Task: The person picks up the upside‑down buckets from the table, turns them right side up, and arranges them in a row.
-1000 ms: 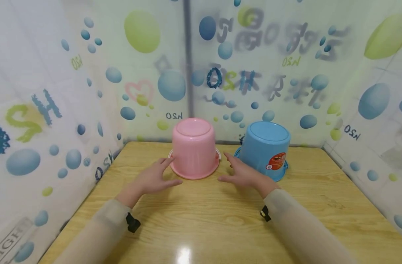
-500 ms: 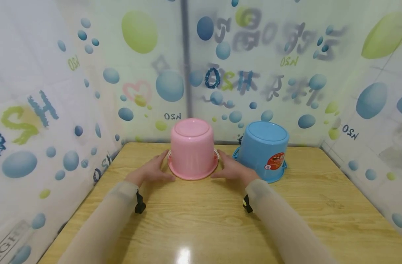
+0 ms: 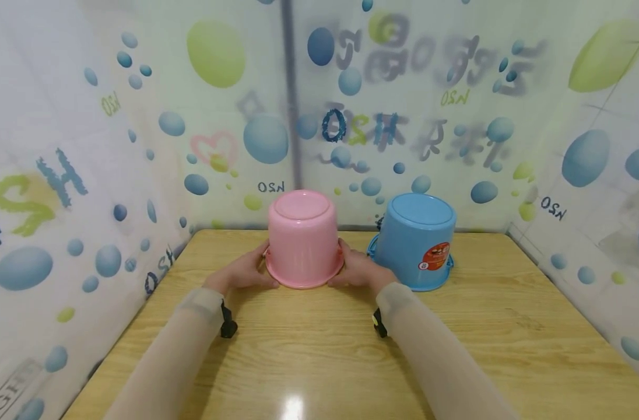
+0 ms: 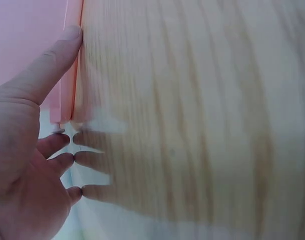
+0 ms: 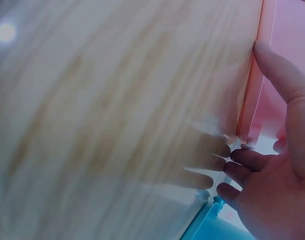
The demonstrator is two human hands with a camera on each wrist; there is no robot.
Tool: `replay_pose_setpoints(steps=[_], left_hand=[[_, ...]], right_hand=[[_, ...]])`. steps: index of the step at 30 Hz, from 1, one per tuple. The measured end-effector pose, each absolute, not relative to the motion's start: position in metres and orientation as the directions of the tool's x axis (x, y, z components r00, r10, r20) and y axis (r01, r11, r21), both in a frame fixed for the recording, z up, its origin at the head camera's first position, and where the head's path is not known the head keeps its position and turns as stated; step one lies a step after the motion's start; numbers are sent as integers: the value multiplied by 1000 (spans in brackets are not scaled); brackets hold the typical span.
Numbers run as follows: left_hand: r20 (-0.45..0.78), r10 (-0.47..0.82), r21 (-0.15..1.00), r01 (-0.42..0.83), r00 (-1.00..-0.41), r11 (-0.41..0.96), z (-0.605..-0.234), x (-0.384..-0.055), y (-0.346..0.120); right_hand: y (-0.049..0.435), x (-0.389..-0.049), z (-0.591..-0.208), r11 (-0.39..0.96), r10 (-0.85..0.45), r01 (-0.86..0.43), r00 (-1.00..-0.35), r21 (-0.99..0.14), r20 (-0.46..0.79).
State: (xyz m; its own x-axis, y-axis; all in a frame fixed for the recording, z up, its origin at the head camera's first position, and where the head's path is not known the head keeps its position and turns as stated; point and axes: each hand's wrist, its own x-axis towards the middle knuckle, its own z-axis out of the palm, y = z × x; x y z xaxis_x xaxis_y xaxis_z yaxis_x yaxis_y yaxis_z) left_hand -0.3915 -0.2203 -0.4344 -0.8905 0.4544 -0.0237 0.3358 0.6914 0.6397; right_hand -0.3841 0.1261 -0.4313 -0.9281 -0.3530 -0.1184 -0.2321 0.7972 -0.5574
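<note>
An upside-down pink bucket point(image 3: 303, 242) stands on the wooden table, its flared rim downward. My left hand point(image 3: 242, 269) holds its left side; in the left wrist view the thumb point(image 4: 52, 62) lies on the pink rim and several fingertips touch the tabletop by the handle joint. On the opposite side, my right hand point(image 3: 358, 268) holds the bucket, its thumb point(image 5: 280, 70) against the rim in the right wrist view. The index fingers are partly hidden. Right of it stands a blue bucket point(image 3: 408, 239), also upside down, with a red sticker point(image 3: 435, 256).
The wooden table point(image 3: 319, 344) reaches back to a curtain point(image 3: 435, 76) printed with blue and green bubbles. Similar printed sheets enclose the left and right sides. The blue bucket stands close behind my right hand.
Both hands have come inward from either side and now touch the pink bucket near its rim. Both buckets have stayed on the table; the head view has shifted slightly.
</note>
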Motion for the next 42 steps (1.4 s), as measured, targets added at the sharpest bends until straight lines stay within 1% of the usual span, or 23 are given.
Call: replay_pose_setpoints(steps=[4, 9, 15, 18, 22, 28, 33, 42], left_hand=[[-21, 460, 659, 333, -888, 674, -434, -392, -219], [-12, 458, 651, 340, -889, 678, -436, -393, -221], [31, 475, 725, 347, -880, 595, -440, -390, -225], [21, 445, 720, 322, -895, 615, -438, -385, -230], [16, 403, 700, 298, -915, 649, -435, -377, -235], [59, 395, 708, 317, -917, 631, -432, -369, -236], [104, 399, 740, 339, -911, 581, -426, -361, -235], [119, 359, 767, 315, -926, 559, -419, -351, -232]], right_hand=[[125, -384, -431, 807, -342, -230, -933, -544, -114], [127, -382, -432, 786, -364, -253, -927, -565, -91], [131, -375, -426, 716, -415, -277, -907, -641, -73], [132, -372, -423, 662, -440, -278, -896, -696, -60], [134, -372, -421, 612, -453, -282, -891, -739, -35], [138, -368, -418, 627, -424, -263, -905, -733, -39], [141, -362, -414, 622, -418, -256, -908, -740, -37], [143, -350, -407, 591, -429, -285, -903, -755, 5]])
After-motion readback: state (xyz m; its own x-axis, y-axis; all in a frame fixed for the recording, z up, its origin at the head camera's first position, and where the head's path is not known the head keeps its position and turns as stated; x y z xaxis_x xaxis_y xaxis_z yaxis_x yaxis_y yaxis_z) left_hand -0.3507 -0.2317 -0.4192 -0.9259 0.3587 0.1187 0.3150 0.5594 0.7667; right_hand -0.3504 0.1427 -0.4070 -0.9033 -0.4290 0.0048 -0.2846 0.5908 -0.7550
